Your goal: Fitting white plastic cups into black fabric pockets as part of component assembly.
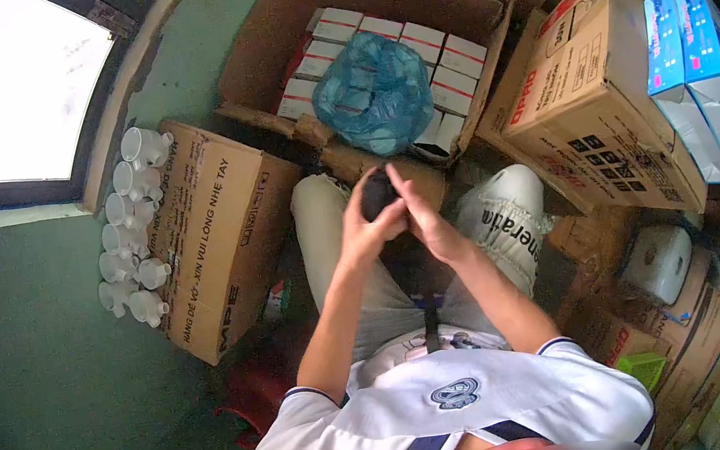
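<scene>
Above my knees, a small rounded black object [379, 194] sits between my hands; its kind does not show. My left hand [362, 223] is closed around its left and lower side. On the other side, my right hand [423, 215] presses against it, its fingers straight and together and its thumb reaching across below. Just beyond my fingers, a blue translucent plastic bag [372, 91] with pale contents rests on several white boxes with red stripes [461, 88]. These boxes fill an open cardboard carton [271, 22].
On the left, a closed cardboard box [225, 232] carries several white cups [132, 209] along its wall side. At right, a large carton [589, 94] has blue-and-white boxes [704, 76] on it. Below that are a white rounded container [658, 264] and a green basket [644, 368].
</scene>
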Demonstrator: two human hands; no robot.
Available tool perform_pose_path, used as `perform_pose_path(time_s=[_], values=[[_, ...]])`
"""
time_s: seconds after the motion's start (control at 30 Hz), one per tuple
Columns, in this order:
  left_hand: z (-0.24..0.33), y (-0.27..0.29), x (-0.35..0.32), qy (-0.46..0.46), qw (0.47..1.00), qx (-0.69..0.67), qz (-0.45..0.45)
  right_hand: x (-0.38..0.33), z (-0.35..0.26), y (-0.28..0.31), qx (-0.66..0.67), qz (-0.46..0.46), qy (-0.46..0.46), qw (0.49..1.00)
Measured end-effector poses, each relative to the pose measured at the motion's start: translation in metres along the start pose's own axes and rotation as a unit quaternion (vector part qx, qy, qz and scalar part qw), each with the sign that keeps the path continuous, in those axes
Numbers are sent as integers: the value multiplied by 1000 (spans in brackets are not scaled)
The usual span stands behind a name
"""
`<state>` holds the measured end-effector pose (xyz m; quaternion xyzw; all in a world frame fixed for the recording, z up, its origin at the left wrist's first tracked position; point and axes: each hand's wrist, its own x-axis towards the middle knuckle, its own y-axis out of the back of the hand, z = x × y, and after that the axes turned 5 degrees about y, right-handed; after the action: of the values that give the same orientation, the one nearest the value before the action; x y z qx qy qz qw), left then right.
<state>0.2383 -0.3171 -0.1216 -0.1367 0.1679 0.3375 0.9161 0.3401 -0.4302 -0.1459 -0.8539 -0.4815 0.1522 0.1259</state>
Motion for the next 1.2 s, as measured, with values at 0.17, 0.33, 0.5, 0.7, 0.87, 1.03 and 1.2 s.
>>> perform_pose_path(time_s=[0.17, 0.33, 0.5, 0.7, 0.87, 1.03, 1.2], values=[[-6, 80, -2, 100, 916, -367, 125, 84, -56, -13, -149, -99, 34, 983], [-21, 106, -17, -10, 822, -569, -28, 219, -2, -9, -443, -49, 48, 894], [26, 60, -1, -12, 800, -600, 25, 269, 49, 56, -612, -156, -64, 773], [-46, 131, -8, 11, 852, -518, 71, 232, 52, -14, -621, -160, -31, 767], [-48, 128, 3, 105, 820, -561, 43, 237, 77, 23, -603, -23, -109, 790], [-45, 121, 7, 126, 829, -541, 57, 250, 76, 28, -643, -60, -182, 742], [-47, 141, -6, 142, 831, -537, 22, 233, 100, 10, -685, -53, -81, 722]])
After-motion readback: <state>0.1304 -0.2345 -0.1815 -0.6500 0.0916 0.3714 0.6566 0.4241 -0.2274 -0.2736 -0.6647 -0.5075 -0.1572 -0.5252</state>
